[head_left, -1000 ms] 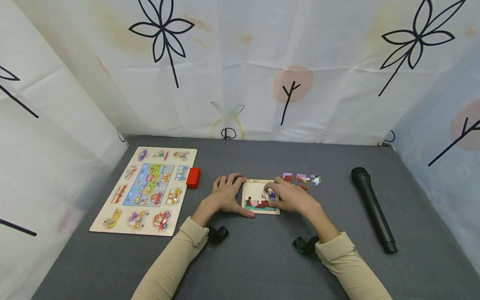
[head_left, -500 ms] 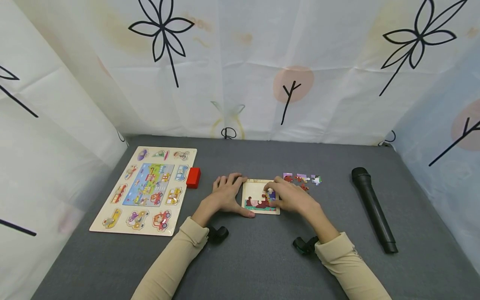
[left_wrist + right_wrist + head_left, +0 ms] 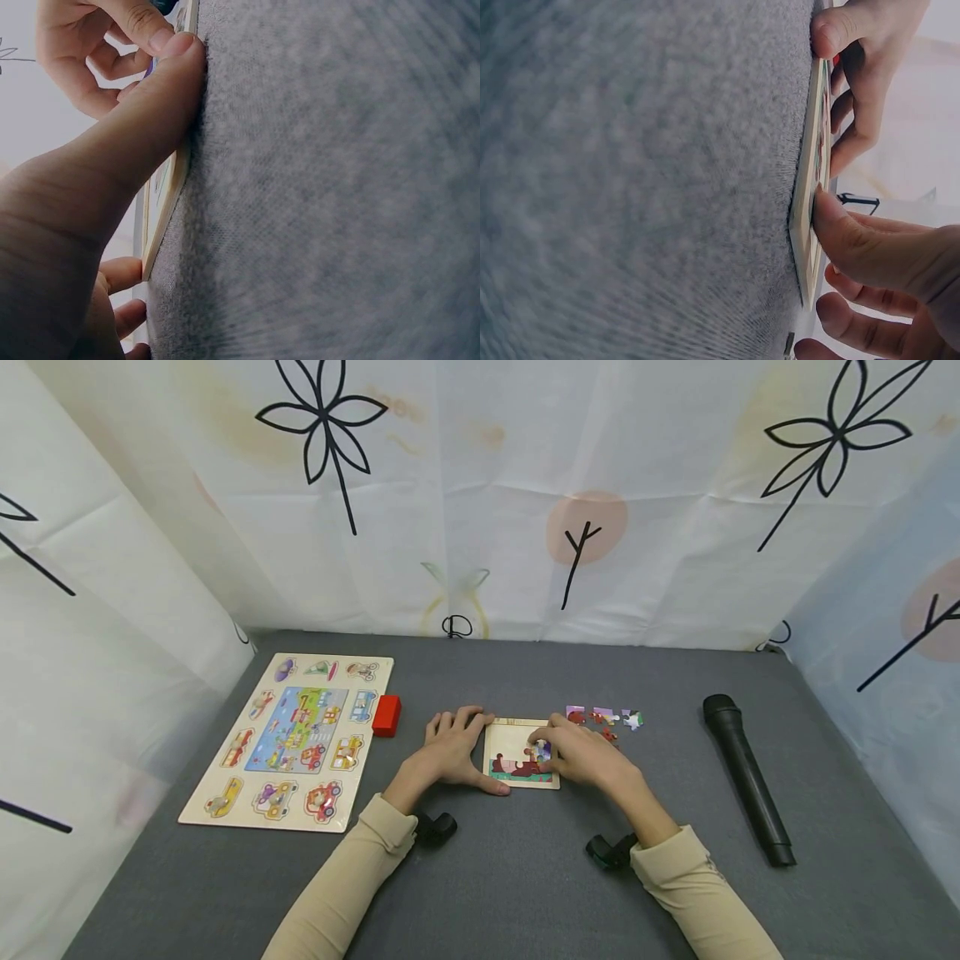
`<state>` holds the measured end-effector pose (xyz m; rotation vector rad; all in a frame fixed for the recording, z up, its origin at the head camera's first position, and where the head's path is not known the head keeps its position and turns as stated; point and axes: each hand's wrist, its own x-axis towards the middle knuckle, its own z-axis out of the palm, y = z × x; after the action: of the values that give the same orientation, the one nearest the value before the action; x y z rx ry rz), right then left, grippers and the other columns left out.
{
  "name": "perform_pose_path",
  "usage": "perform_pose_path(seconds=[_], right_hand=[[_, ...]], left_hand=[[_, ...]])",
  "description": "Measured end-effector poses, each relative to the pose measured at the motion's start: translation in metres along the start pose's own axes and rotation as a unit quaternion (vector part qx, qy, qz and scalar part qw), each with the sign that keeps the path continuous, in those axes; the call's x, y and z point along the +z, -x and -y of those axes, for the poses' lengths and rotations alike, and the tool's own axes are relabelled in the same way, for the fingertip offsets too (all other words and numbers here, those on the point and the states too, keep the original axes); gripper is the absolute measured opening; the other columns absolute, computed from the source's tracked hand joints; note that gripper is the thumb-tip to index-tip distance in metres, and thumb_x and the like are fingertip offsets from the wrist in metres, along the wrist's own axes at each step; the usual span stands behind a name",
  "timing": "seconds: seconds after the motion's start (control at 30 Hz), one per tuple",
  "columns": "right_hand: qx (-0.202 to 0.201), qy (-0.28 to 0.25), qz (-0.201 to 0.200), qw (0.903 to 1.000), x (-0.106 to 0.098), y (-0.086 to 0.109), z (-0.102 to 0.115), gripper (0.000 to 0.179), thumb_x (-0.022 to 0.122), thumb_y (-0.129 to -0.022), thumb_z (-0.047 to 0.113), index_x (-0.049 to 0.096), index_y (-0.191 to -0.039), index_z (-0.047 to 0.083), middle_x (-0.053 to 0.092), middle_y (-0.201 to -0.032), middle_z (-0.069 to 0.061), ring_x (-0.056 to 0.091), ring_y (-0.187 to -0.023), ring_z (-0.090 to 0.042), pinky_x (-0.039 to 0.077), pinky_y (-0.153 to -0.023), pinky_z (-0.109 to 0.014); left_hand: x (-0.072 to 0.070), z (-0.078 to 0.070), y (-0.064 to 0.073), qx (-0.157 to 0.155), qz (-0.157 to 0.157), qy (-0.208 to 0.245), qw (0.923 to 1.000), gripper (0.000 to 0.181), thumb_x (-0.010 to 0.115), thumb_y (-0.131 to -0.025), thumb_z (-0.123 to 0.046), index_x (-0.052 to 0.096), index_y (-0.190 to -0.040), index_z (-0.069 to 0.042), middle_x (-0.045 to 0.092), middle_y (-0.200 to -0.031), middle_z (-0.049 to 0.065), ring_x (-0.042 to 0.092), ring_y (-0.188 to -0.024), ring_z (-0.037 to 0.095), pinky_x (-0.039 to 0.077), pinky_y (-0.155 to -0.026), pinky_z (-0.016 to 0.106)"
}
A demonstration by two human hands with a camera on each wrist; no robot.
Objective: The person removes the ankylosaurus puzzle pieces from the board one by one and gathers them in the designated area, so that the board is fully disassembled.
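Observation:
A small square wooden puzzle tray [image 3: 510, 735] lies flat on the table, its lower part filled with dark red and green pieces. At its left side my left hand [image 3: 452, 755] grips the tray, thumb [image 3: 169, 86] at the near edge and index finger at the far corner. My right hand [image 3: 587, 754] reaches over the tray's right side, thumb and fingers bent around a blue and purple jigsaw piece [image 3: 543, 749], partly covered by the fingers. Several loose jigsaw pieces [image 3: 602, 716] lie beyond the right hand.
To the left lies a large wooden vehicle puzzle board [image 3: 197, 808], with a red block [image 3: 386, 716] against its right edge. A black microphone [image 3: 748, 781] rests on the grey table [image 3: 517, 885] at the right. A printed white cloth [image 3: 495, 460] stands behind.
The right fingers shift very slightly over the piece at the tray's right side. The left hand, tray and loose pieces stay put.

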<state>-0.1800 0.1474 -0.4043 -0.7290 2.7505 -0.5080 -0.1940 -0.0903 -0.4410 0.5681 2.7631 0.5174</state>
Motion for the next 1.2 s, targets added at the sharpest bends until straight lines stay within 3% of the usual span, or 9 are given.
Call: perform_pose_path(seconds=[0.33,0.57,0.83,0.93,1.03,1.07,1.17,1.2], right_hand=[[-0.012,0.000,-0.020,0.9997,-0.004,0.004,-0.010,0.034,0.075,-0.094,0.017,0.069,-0.127,0.013,0.061,-0.111,-0.006,0.055,-0.083,-0.013,0.045,-0.067,-0.028],[-0.021,0.014,-0.036,0.9990,-0.010,0.012,-0.021,0.032,0.077,-0.092,0.016,0.070,-0.123,0.013,0.060,-0.103,-0.005,0.051,-0.080,-0.013,0.043,-0.066,-0.028],[-0.030,0.011,-0.046,0.9984,-0.015,0.025,-0.038,0.030,0.077,-0.090,0.010,0.072,-0.119,0.012,0.062,-0.106,-0.007,0.053,-0.083,-0.014,0.046,-0.072,-0.031],[-0.014,0.004,-0.041,0.9991,-0.016,0.030,-0.046,0.030,0.076,-0.092,0.010,0.071,-0.121,0.012,0.065,-0.122,-0.015,0.065,-0.107,-0.030,0.055,-0.085,-0.045],[-0.001,0.001,-0.037,0.9993,-0.018,0.036,-0.053,0.031,0.073,-0.093,0.010,0.070,-0.124,0.012,0.061,-0.138,-0.021,0.061,-0.124,-0.039,0.053,-0.093,-0.057],[0.003,0.001,-0.037,0.9993,-0.019,0.038,-0.055,0.032,0.073,-0.094,0.010,0.070,-0.125,0.012,0.060,-0.138,-0.022,0.062,-0.123,-0.039,0.053,-0.094,-0.058],[0.010,-0.001,-0.034,0.9994,-0.022,0.042,-0.063,0.033,0.072,-0.094,0.008,0.070,-0.127,0.012,0.063,-0.124,-0.017,0.063,-0.098,-0.028,0.052,-0.080,-0.048],[0.011,0.001,-0.035,0.9993,-0.023,0.044,-0.065,0.033,0.072,-0.094,0.008,0.070,-0.127,0.013,0.064,-0.122,-0.017,0.063,-0.098,-0.029,0.052,-0.080,-0.048]], left_hand=[[0.002,0.001,-0.001,0.002,-0.002,0.005,1.0000,0.114,0.086,-0.067,-0.066,0.034,-0.158,-0.022,0.024,-0.166,0.012,0.025,-0.147,0.044,0.015,-0.121,0.067],[-0.001,-0.001,0.000,-0.002,-0.002,0.000,1.0000,0.114,0.085,-0.066,-0.070,0.035,-0.158,-0.026,0.025,-0.166,0.010,0.027,-0.147,0.042,0.017,-0.122,0.066],[0.001,-0.001,0.000,0.002,-0.007,-0.004,1.0000,0.114,0.086,-0.066,-0.067,0.035,-0.157,-0.022,0.026,-0.165,0.012,0.028,-0.145,0.045,0.019,-0.120,0.065],[0.000,-0.001,0.000,0.002,-0.004,-0.006,1.0000,0.114,0.086,-0.066,-0.069,0.035,-0.157,-0.024,0.026,-0.165,0.011,0.028,-0.145,0.044,0.019,-0.120,0.065],[-0.001,-0.002,0.001,0.000,-0.001,-0.009,1.0000,0.114,0.085,-0.066,-0.070,0.035,-0.158,-0.025,0.026,-0.165,0.009,0.028,-0.146,0.043,0.019,-0.121,0.064],[-0.001,-0.001,0.001,0.000,-0.001,-0.009,1.0000,0.114,0.085,-0.066,-0.070,0.035,-0.158,-0.025,0.026,-0.165,0.009,0.028,-0.146,0.043,0.019,-0.121,0.064],[0.000,-0.001,0.001,-0.001,-0.002,-0.009,1.0000,0.114,0.085,-0.066,-0.071,0.035,-0.158,-0.025,0.026,-0.165,0.010,0.028,-0.146,0.043,0.019,-0.121,0.065],[0.000,-0.001,0.001,-0.001,-0.003,-0.009,1.0000,0.114,0.085,-0.065,-0.071,0.035,-0.157,-0.025,0.026,-0.165,0.010,0.028,-0.146,0.043,0.019,-0.121,0.065]])
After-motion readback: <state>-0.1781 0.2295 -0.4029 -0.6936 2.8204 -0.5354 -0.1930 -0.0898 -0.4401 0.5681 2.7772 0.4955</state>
